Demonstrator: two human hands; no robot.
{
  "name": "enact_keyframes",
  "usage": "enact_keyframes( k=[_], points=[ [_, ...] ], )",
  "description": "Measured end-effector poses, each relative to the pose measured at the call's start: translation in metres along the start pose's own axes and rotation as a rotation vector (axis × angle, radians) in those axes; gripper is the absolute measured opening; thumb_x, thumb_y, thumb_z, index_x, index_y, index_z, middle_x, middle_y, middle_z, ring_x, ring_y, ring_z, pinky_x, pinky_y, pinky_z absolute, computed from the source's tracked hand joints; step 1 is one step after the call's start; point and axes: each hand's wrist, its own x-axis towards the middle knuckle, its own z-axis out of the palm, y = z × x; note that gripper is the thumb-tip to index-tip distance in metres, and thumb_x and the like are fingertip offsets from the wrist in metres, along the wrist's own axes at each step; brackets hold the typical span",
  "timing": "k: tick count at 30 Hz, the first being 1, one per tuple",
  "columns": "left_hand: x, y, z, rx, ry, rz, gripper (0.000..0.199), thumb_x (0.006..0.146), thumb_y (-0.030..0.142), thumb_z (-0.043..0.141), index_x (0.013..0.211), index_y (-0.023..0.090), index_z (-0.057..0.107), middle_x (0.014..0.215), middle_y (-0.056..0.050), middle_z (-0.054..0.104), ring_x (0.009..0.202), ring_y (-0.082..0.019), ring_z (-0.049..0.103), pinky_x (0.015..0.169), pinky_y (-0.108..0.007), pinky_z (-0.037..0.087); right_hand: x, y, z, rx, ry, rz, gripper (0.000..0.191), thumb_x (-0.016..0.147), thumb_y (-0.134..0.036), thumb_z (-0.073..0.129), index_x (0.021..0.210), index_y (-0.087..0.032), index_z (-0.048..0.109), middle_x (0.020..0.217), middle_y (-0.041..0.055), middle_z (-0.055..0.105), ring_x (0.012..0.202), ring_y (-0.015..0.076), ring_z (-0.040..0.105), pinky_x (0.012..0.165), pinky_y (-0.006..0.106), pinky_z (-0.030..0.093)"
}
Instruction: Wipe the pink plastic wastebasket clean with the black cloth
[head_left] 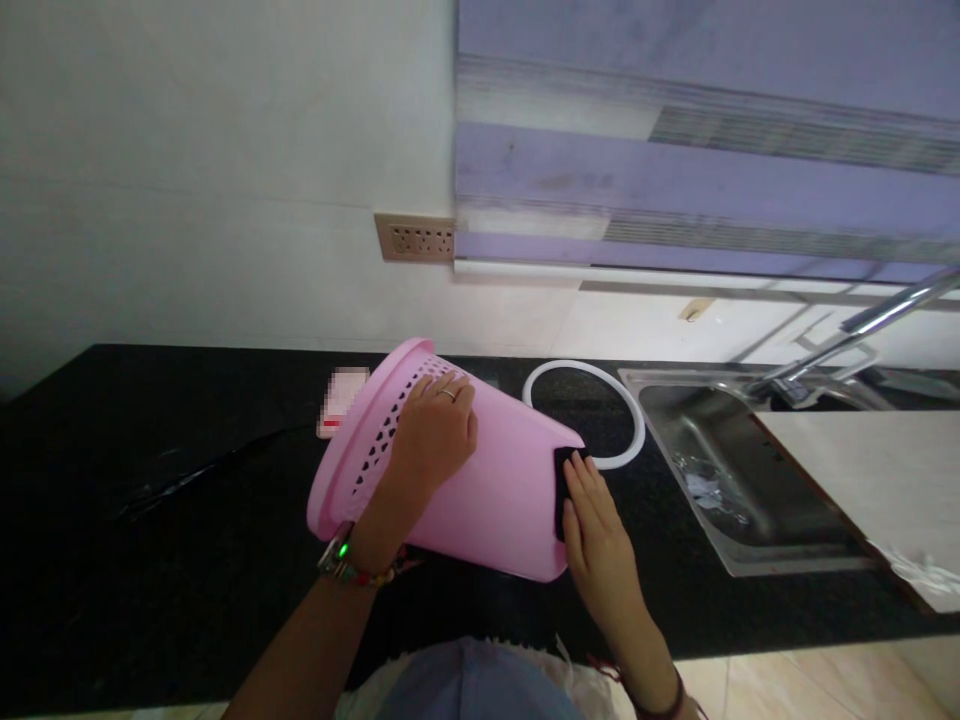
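A pink plastic bin (pixel 495 470) lies on its side on the black counter, its rim toward the left and its base toward the right. Small cut-out holes run in a band near the rim. My left hand (pixel 435 430) rests on top of the bin beside the holes, fingers bent over its surface. Against the base end, a black cloth or pad (pixel 561 490) sits under the fingers of my right hand (pixel 598 530), which press it to the bin. Behind the base lies a white ring (pixel 638 425) on the counter.
A steel sink (pixel 750 480) with a chrome faucet (pixel 885 315) is at the right, partly covered by a pale board (pixel 885 490). A black plastic strip (pixel 202 472) and a blurred packet (pixel 345 392) lie left on the counter (pixel 150 590).
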Motion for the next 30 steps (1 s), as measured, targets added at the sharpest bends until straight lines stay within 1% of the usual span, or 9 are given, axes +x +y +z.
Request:
enact_keyframes(
  k=[6, 10, 15, 17, 21, 23, 25, 27, 30],
  points=[
    [0.001, 0.002, 0.002, -0.014, 0.001, -0.019, 0.034, 0.081, 0.014, 0.039, 0.105, 0.011, 0.063, 0.113, -0.011, 0.065, 0.110, -0.022, 0.055, 0.101, -0.040, 0.038, -0.003, 0.000, -0.002, 0.023, -0.001, 0.002, 0.057, 0.091, -0.014, 0.035, 0.145, -0.021, 0.017, 0.140, 0.0107, 0.042, 0.132, 0.0236, 0.033, 0.102, 0.048, 0.040],
    [0.002, 0.004, 0.001, -0.020, -0.005, -0.028, 0.034, 0.082, 0.014, 0.039, 0.105, 0.012, 0.063, 0.111, -0.012, 0.065, 0.110, -0.022, 0.056, 0.101, -0.041, 0.038, 0.000, 0.003, -0.004, 0.014, -0.017, 0.016, 0.055, 0.091, -0.016, 0.035, 0.144, -0.020, 0.020, 0.140, 0.0116, 0.042, 0.131, 0.0238, 0.034, 0.102, 0.048, 0.040],
    [0.000, 0.005, -0.001, -0.014, -0.023, -0.029, 0.035, 0.083, 0.014, 0.038, 0.108, 0.010, 0.062, 0.112, -0.014, 0.065, 0.111, -0.023, 0.055, 0.101, -0.041, 0.038, 0.011, 0.009, -0.008, 0.024, -0.058, 0.076, 0.049, 0.092, -0.019, 0.034, 0.141, -0.017, 0.032, 0.135, 0.0125, 0.048, 0.128, 0.0233, 0.040, 0.100, 0.045, 0.043],
    [0.000, 0.005, -0.001, -0.011, -0.023, -0.031, 0.035, 0.083, 0.014, 0.038, 0.108, 0.010, 0.062, 0.112, -0.014, 0.065, 0.110, -0.024, 0.056, 0.101, -0.041, 0.038, 0.011, 0.004, -0.009, 0.018, -0.050, 0.085, 0.049, 0.092, -0.018, 0.035, 0.140, -0.017, 0.033, 0.134, 0.0123, 0.049, 0.127, 0.0228, 0.041, 0.100, 0.044, 0.043],
    [0.000, 0.005, 0.000, -0.020, -0.026, -0.025, 0.035, 0.083, 0.014, 0.038, 0.108, 0.009, 0.061, 0.113, -0.014, 0.064, 0.111, -0.024, 0.055, 0.101, -0.042, 0.038, 0.011, -0.019, -0.006, -0.055, -0.052, -0.042, 0.053, 0.089, -0.015, 0.037, 0.142, -0.015, 0.029, 0.136, 0.0128, 0.046, 0.129, 0.0244, 0.038, 0.100, 0.045, 0.043],
    [0.001, 0.005, 0.000, -0.031, -0.031, -0.023, 0.035, 0.084, 0.014, 0.037, 0.108, 0.009, 0.061, 0.114, -0.014, 0.064, 0.112, -0.024, 0.054, 0.101, -0.042, 0.038, 0.016, -0.023, -0.003, -0.087, -0.050, -0.069, 0.051, 0.089, -0.015, 0.038, 0.140, -0.013, 0.034, 0.134, 0.0134, 0.048, 0.127, 0.0251, 0.041, 0.098, 0.044, 0.046],
    [0.002, 0.004, 0.000, -0.032, -0.033, -0.024, 0.034, 0.084, 0.014, 0.037, 0.106, 0.011, 0.063, 0.116, -0.013, 0.063, 0.114, -0.025, 0.052, 0.102, -0.044, 0.036, 0.022, -0.019, -0.003, -0.098, -0.055, -0.042, 0.046, 0.090, -0.018, 0.037, 0.135, -0.011, 0.041, 0.130, 0.0149, 0.052, 0.123, 0.0252, 0.047, 0.097, 0.043, 0.047],
    [0.002, 0.004, 0.000, -0.017, -0.025, -0.032, 0.032, 0.083, 0.015, 0.039, 0.102, 0.014, 0.065, 0.121, -0.011, 0.060, 0.119, -0.028, 0.048, 0.103, -0.048, 0.034, 0.024, -0.011, -0.004, -0.103, -0.063, -0.001, 0.043, 0.091, -0.020, 0.036, 0.132, -0.010, 0.046, 0.127, 0.0163, 0.055, 0.120, 0.0254, 0.050, 0.096, 0.043, 0.047],
    [0.001, 0.004, 0.000, 0.007, -0.010, -0.044, 0.029, 0.082, 0.017, 0.043, 0.099, 0.016, 0.066, 0.122, -0.010, 0.060, 0.121, -0.032, 0.045, 0.102, -0.052, 0.034, 0.021, -0.009, -0.006, -0.107, -0.041, 0.003, 0.043, 0.090, -0.019, 0.037, 0.131, -0.008, 0.047, 0.128, 0.0179, 0.054, 0.121, 0.0263, 0.048, 0.096, 0.044, 0.047]
  ],
)
